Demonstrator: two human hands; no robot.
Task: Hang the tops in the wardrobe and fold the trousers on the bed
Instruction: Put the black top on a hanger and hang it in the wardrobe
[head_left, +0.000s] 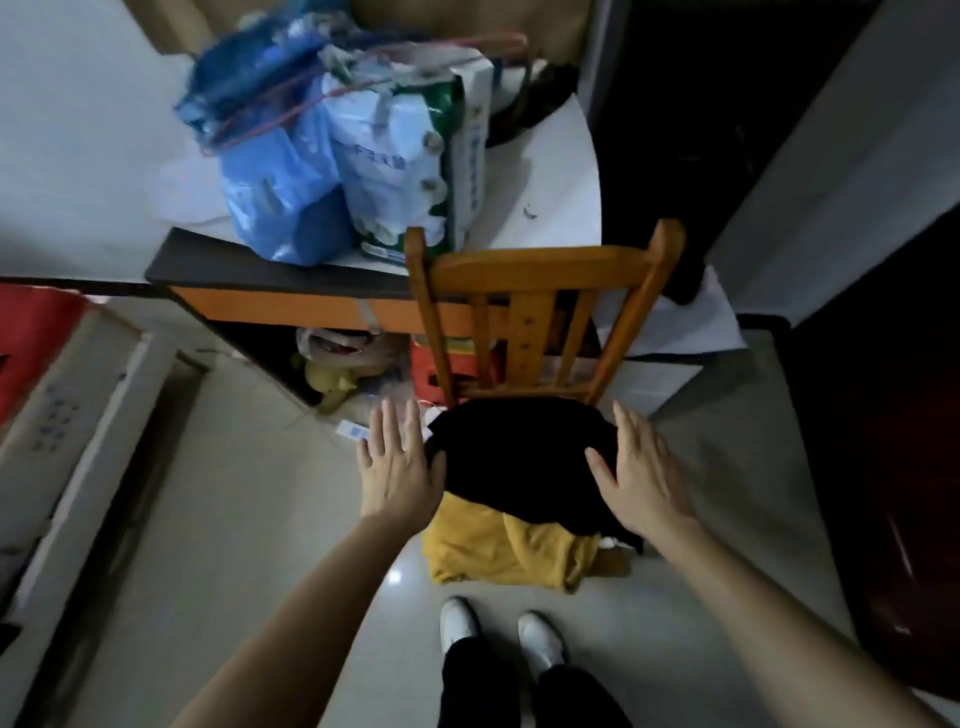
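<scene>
Left hand (397, 467), right hand (641, 478) splayed; chair (540, 270) holds black garment (519, 457) over yellow garment (498, 551).

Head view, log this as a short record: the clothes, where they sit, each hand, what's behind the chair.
top layer: black garment
bottom layer: yellow garment, under the black one, hanging off the seat front
support: wooden chair
left hand: open, fingers straight, at black garment's left edge
right hand: open, at its right edge
behind chair: desk with blue bag, paper-roll pack
</scene>
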